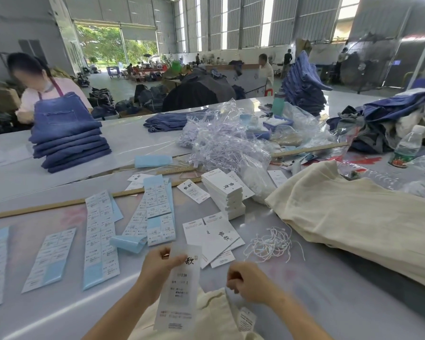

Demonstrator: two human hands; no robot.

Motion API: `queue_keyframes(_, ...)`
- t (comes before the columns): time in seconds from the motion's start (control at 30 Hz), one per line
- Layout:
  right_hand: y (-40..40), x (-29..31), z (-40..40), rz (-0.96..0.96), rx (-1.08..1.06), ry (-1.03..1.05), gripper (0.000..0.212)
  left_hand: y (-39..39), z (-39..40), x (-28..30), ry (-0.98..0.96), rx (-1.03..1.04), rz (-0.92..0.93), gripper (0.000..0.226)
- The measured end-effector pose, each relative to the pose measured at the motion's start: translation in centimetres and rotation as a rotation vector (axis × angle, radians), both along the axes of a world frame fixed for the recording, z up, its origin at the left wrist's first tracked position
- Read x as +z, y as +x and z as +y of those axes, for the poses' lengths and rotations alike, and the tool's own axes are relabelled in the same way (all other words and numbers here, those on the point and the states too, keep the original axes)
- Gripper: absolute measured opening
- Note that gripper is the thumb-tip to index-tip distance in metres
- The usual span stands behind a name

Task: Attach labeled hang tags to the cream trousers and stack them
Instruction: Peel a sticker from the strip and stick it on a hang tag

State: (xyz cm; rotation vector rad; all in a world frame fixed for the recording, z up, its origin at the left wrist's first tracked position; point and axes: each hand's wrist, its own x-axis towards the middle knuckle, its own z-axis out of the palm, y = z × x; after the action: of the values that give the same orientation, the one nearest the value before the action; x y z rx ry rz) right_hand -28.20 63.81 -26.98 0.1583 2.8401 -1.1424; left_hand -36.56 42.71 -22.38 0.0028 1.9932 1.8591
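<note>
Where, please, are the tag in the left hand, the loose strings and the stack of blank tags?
Hang tag (179, 288): head view, on its printed middle.
Loose strings (271, 245): head view, centre of the tangle.
Stack of tags (222, 186): head view, on the top tag's face.

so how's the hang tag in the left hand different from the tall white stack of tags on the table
The hang tag is a single one, held up off the table by the left hand; the tag stack holds many and rests on the table. The held tag looks blurred, the stack sharp. Both are white with black characters.

Grey table (317, 285), sticker sheets (101, 238), hang tags (225, 192), strings (271, 244), cream trousers (358, 217)
</note>
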Motion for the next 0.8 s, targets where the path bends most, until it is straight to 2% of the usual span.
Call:
queue_keyframes(0.07, 0.5, 0.4, -1.2, 0.101, -0.068, -0.139, 0.033, 0.4, -0.2, 0.0, 0.007, -0.055, -0.059, 0.016)
queue_keyframes(0.17, 0.5, 1.3, -3.8, 0.226, -0.126, -0.275, 0.026, 1.5, 0.2, 0.1, 0.082, -0.173, -0.228, 0.01)
queue_keyframes(0.23, 0.3, 2.1, -5.5, 0.257, -0.11, -0.404, 0.012, 1.8, 0.6, 0.1, 0.15, -0.217, -0.251, 0.012)
queue_keyframes(0.3, 0.1, 2.8, -6.3, 0.286, -0.114, -0.479, 0.008, 2.0, 0.7, 0.3, 0.182, -0.219, -0.223, 0.013)
queue_keyframes(0.53, 0.2, 3.5, -6.8, 0.213, -0.137, -0.512, 0.009, 2.5, -1.0, 0.5, 0.162, -0.031, -0.156, 0.017)
queue_keyframes(0.6, 0.7, 3.8, -6.2, 0.178, -0.085, -0.43, 0.006, 2.3, -2.1, 0.6, 0.154, 0.022, -0.159, 0.018)
queue_keyframes(0.73, 1.9, 4.1, -4.1, 0.136, -0.026, -0.175, 0.031, 1.9, -5.5, 0.8, 0.163, 0.154, -0.155, 0.014)
queue_keyframes(0.8, 2.6, 4.2, -3.2, 0.133, -0.033, -0.129, 0.033, 2.0, -6.9, 0.9, 0.157, 0.204, -0.131, 0.012)
